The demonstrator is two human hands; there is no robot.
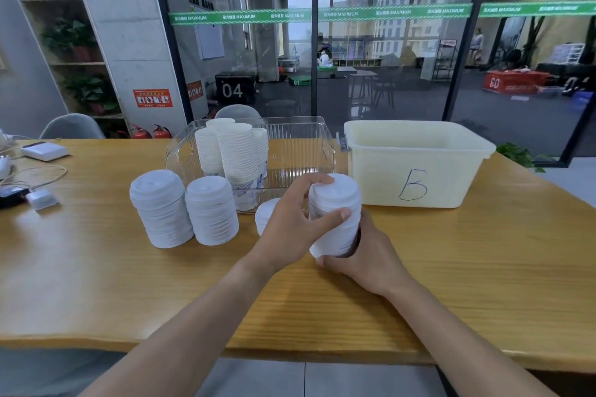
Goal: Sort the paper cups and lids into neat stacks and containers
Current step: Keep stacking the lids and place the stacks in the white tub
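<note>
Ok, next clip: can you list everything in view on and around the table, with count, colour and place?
lid stacks: two standing free, white, table left
held lid stack: one, white, centre, between both hands
short lid stack: one, white, behind left hand
cup stacks: several, white, inside clear bin
clear bin: one, transparent, centre back
tub marked B: one, cream, right
devices with cables: white and black, far left
table: one, wood
left hand: grips stack
right hand: grips stack base

A gym's office corner: a long yellow wooden table [96, 267] stands before a glass partition with a green "MAXIMUM" strip [322, 14], numbered black plyo box [234, 87] beyond.
</note>
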